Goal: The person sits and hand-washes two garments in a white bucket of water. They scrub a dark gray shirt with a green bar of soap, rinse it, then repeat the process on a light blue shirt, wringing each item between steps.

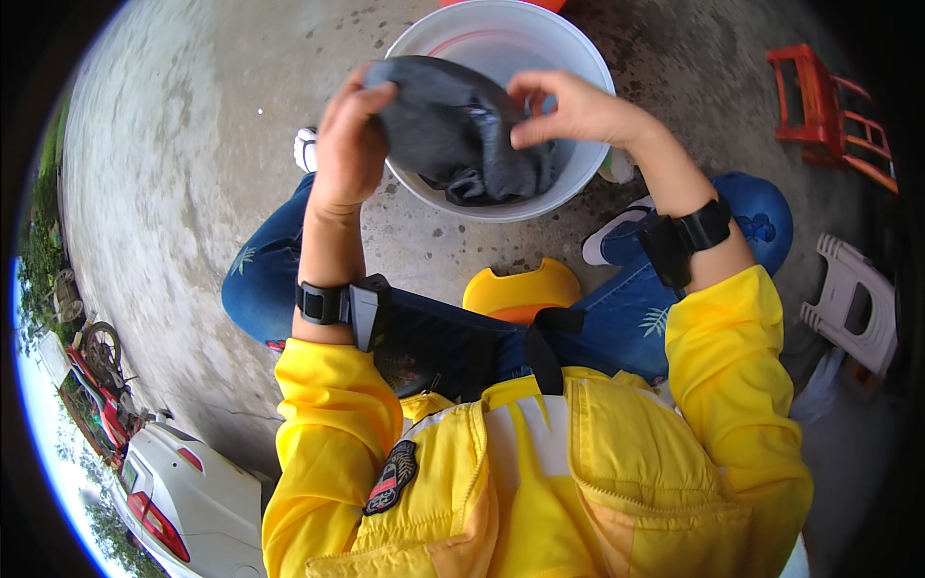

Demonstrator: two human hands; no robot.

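A dark grey cloth garment [441, 119] is stretched over a large white plastic tub [585, 65], its lower folds bunched inside the near part of the tub. My left hand [354, 137] grips the garment's left edge between thumb and fingers at the tub's left rim. Over the right half of the tub, my right hand [560, 108] has its thumb and fingers curved apart beside the garment's right side; whether the fingertips touch the cloth is unclear. Both forearms wear black straps with dark devices.
A yellow plastic stool [524, 289] is between my legs. To the right are a red plastic stool [816, 101] and a pale plastic stool [856, 303]. An orange-red container's edge [542, 3] shows behind the tub. A white car [188, 506] and a motorcycle [108, 404] stand far left.
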